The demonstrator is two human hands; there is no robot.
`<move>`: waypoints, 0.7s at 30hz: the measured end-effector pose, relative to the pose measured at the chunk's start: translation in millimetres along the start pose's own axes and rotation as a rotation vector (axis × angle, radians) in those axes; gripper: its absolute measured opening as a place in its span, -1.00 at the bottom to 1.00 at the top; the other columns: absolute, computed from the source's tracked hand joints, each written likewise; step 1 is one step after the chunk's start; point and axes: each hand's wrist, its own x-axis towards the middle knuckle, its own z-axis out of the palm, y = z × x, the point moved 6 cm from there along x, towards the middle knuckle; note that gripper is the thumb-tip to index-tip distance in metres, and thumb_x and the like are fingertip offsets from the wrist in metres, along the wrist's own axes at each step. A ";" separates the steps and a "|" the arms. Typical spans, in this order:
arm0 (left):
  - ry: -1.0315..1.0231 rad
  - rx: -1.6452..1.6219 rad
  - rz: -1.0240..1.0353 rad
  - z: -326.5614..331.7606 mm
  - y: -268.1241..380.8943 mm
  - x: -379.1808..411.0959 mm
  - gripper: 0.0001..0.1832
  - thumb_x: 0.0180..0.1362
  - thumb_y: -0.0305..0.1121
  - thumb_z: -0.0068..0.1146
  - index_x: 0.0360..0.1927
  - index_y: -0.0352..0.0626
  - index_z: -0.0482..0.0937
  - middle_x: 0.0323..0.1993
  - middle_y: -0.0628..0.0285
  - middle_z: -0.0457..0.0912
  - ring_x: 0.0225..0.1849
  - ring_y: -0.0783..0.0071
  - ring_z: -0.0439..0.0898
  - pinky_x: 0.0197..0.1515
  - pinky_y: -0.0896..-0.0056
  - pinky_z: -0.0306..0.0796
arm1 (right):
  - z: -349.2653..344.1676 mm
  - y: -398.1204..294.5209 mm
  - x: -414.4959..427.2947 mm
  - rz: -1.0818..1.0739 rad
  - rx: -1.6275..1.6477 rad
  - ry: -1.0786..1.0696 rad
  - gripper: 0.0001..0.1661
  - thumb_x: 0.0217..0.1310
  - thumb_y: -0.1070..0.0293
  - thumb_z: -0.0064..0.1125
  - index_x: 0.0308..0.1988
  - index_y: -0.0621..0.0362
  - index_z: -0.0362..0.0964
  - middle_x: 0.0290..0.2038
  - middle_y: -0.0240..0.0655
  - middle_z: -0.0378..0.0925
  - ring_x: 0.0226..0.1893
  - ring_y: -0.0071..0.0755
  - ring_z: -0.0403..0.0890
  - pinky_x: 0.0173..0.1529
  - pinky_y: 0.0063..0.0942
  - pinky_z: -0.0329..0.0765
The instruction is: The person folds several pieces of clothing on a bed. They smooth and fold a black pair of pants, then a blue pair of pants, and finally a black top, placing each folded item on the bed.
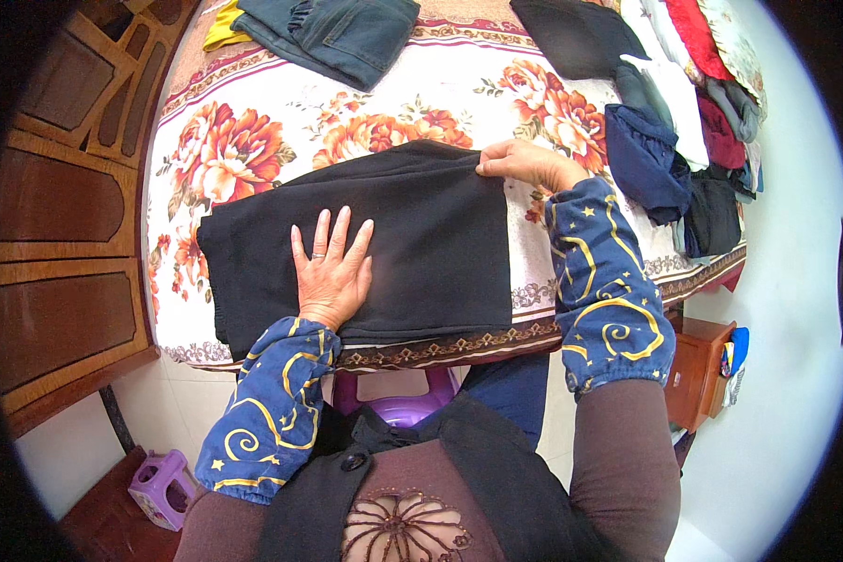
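A folded black garment (428, 260) lies flat along the near edge of a bed. My left hand (331, 270) rests palm down on it with fingers spread, a ring on one finger. At the garment's far right corner, my right hand (527, 163) pinches the cloth between thumb and fingers. The cloth rises in a soft ridge along its far side, near that corner. Beneath it spreads a white bedsheet (421, 77) printed with large orange flowers. Blue patterned sleeve covers are on both my forearms.
Folded dark jeans (365, 42) and a yellow cloth (223, 28) lie at the far side. A black folded garment (576, 38) and a navy garment (646, 161) lie right. Wooden cabinet doors (56, 197) stand left. Purple stools (158, 488) and a wooden nightstand (695, 365) are below.
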 end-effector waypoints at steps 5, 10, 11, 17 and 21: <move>-0.005 -0.003 0.004 -0.7 0.4 -0.8 -0.41 0.11 -0.22 0.11 0.28 0.18 0.39 0.40 0.18 0.21 0.45 0.13 0.07 0.41 -0.29 -0.23 | -10.9 22.6 3.6 0.040 -0.085 0.194 -0.58 0.16 0.00 0.24 -0.37 0.18 0.54 -0.44 -0.28 0.57 -0.35 -0.37 0.54 -0.19 -0.40 0.45; -0.027 0.006 0.000 -1.0 1.0 0.5 -0.41 0.14 -0.21 0.08 0.31 0.17 0.36 0.40 0.16 0.20 0.46 0.12 0.05 0.41 -0.29 -0.24 | 4.9 30.4 -37.9 -0.206 -0.053 0.935 -0.61 0.09 0.14 0.34 -0.27 0.24 0.45 -0.37 -0.14 0.54 -0.32 -0.07 0.56 -0.23 -0.21 0.47; -0.031 0.011 0.001 -3.0 1.7 1.3 -0.41 0.15 -0.21 0.08 0.31 0.17 0.35 0.41 0.15 0.19 0.46 0.11 0.05 0.41 -0.29 -0.25 | 15.2 29.8 -54.3 -0.152 -0.173 1.078 -0.63 0.14 0.19 0.28 -0.19 0.24 0.42 -0.30 -0.12 0.53 -0.23 -0.01 0.53 -0.14 -0.17 0.45; -0.001 -0.007 0.117 -24.8 36.4 12.7 -0.43 0.18 -0.24 0.06 0.31 0.05 0.35 0.41 0.10 0.18 0.46 0.13 0.07 0.43 -0.20 -0.24 | 127.2 -6.5 -117.2 -0.333 -0.330 1.044 -0.44 0.21 0.14 0.15 0.11 0.22 0.36 0.12 -0.08 0.42 0.20 0.02 0.35 0.30 -0.12 0.24; -0.106 -0.156 0.294 1.4 94.7 47.3 -0.46 0.22 -0.23 0.06 0.30 0.05 0.36 0.37 0.21 0.28 0.44 0.21 0.13 0.44 -0.13 -0.16 | 153.1 -6.6 -116.7 -0.233 -0.417 0.896 -0.35 0.20 0.07 0.14 0.21 0.15 0.32 0.28 -0.12 0.28 0.34 -0.04 0.20 0.39 -0.07 0.11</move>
